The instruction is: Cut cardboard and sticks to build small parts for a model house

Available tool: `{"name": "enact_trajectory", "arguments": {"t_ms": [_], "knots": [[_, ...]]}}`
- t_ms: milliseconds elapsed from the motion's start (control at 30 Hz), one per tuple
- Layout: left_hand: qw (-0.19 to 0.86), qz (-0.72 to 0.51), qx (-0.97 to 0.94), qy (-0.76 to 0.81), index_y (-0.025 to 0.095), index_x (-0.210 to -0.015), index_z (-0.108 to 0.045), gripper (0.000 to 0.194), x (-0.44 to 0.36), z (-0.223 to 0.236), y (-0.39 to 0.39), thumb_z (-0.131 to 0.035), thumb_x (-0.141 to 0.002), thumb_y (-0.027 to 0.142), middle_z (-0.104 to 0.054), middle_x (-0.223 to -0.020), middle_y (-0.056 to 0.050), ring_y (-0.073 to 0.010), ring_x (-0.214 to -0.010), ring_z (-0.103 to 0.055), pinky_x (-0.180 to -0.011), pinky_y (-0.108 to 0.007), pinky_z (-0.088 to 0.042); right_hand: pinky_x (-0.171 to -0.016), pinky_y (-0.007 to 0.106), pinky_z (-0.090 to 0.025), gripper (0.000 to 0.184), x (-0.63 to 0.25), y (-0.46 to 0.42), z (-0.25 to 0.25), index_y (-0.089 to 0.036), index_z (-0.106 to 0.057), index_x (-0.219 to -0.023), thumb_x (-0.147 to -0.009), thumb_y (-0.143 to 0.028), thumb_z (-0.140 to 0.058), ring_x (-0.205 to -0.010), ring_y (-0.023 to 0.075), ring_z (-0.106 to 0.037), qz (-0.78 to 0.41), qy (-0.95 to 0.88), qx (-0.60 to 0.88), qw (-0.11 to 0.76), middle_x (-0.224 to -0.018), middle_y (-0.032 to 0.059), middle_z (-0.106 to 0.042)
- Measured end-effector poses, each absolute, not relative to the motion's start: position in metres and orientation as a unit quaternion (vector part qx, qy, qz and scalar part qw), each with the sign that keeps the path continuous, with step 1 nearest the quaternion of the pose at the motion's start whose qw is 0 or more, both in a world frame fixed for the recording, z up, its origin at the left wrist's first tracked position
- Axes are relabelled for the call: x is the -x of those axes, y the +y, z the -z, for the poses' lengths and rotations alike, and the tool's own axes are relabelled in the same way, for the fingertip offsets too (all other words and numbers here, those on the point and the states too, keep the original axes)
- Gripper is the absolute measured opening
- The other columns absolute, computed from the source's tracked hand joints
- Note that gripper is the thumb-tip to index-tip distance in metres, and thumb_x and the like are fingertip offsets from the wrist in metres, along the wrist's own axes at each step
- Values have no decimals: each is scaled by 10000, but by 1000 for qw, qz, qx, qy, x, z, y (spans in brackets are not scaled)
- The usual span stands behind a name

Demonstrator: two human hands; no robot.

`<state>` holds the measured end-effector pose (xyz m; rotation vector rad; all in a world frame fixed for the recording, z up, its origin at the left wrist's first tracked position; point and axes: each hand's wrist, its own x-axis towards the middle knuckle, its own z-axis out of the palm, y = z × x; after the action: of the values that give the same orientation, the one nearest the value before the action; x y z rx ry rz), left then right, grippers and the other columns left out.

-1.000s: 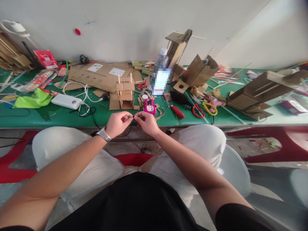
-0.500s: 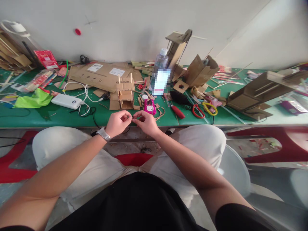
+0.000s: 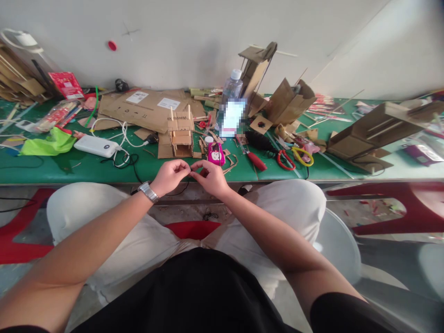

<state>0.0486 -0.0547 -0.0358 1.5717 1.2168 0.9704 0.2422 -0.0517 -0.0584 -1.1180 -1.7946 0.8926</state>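
Observation:
My left hand (image 3: 169,176) and my right hand (image 3: 211,177) meet fingertip to fingertip just in front of the green table's (image 3: 69,169) near edge, above my knees. Both are pinched closed on something tiny between them that I cannot make out. A silver watch (image 3: 148,191) sits on my left wrist. Right behind the hands stands a small cardboard model (image 3: 181,134) with two upright sticks. A pink patterned object (image 3: 216,153) lies beside it.
The table holds a white power bank (image 3: 95,145) with cables, flat cardboard sheets (image 3: 145,108), a water bottle (image 3: 231,90), red-handled pliers (image 3: 255,158), yellow scissors (image 3: 302,156), a green cloth (image 3: 48,143) and larger cardboard pieces (image 3: 378,127). Red stools (image 3: 409,208) stand under it.
The hands stay together at the table edge. Only the fingertips shifted slightly, and my left wrist drew a little nearer the table.

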Motion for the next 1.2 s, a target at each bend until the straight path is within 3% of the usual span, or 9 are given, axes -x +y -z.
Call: {"name": "enact_trajectory", "arguments": {"t_ms": [100, 300, 567, 767, 933, 1133, 1200], "knots": [[488, -391, -605, 492, 170, -782, -689, 188, -51, 34, -56, -713, -792, 356, -567, -599, 20, -110, -538, -450, -513, -245, -342, -629, 253, -464, 261, -242, -53, 59, -203, -755, -1095, -871, -336, -769, -609, 112, -573, -362, -714, 440, 406, -930, 22, -764], [553, -391, -541, 499, 165, -782, -674, 223, -53, 33, -57, -751, -737, 370, -498, -564, 39, -89, -498, -393, -467, -232, -270, -622, 250, -442, 188, -242, -53, 58, -177, -769, -967, -880, -342, -748, -643, 128, -597, -343, -712, 464, 400, -823, 26, -744], [610, -397, -468, 501, 162, -817, -651, 254, -52, 35, -54, -783, -716, 354, -476, -572, 48, -75, -491, -407, -463, -206, -271, -620, 253, -470, 416, -242, -54, 57, -195, -729, -1194, -842, -403, -805, -623, 105, -581, -363, -720, 449, 384, -1061, 59, -786], [661, -403, -427, 468, 172, -815, -606, 264, -51, 34, -54, -798, -715, 324, -472, -613, 48, -67, -496, -399, -461, -200, -247, -644, 253, -483, 370, -242, -53, 60, -203, -721, -1193, -851, -328, -784, -641, 108, -591, -360, -724, 449, 380, -1090, 56, -781], [680, -415, -396, 457, 173, -816, -593, 234, -51, 34, -54, -775, -705, 268, -473, -618, 45, -75, -519, -422, -475, -202, -278, -617, 251, -469, 284, -242, -51, 64, -203, -719, -1133, -867, -302, -739, -621, 104, -569, -368, -709, 448, 401, -1082, 49, -777], [678, -419, -396, 456, 182, -842, -582, 210, -52, 34, -54, -732, -715, 257, -507, -644, 34, -101, -547, -484, -493, -219, -365, -519, 234, -433, 240, -240, -51, 63, -192, -714, -1063, -885, -353, -707, -578, 108, -550, -413, -671, 458, 411, -923, 38, -734], [675, -416, -405, 456, 184, -844, -575, 201, -52, 35, -55, -721, -725, 258, -531, -658, 25, -109, -556, -517, -505, -225, -395, -499, 229, -442, 271, -238, -52, 62, -197, -701, -1083, -874, -368, -714, -561, 95, -537, -438, -653, 450, 423, -975, 41, -728]]}}
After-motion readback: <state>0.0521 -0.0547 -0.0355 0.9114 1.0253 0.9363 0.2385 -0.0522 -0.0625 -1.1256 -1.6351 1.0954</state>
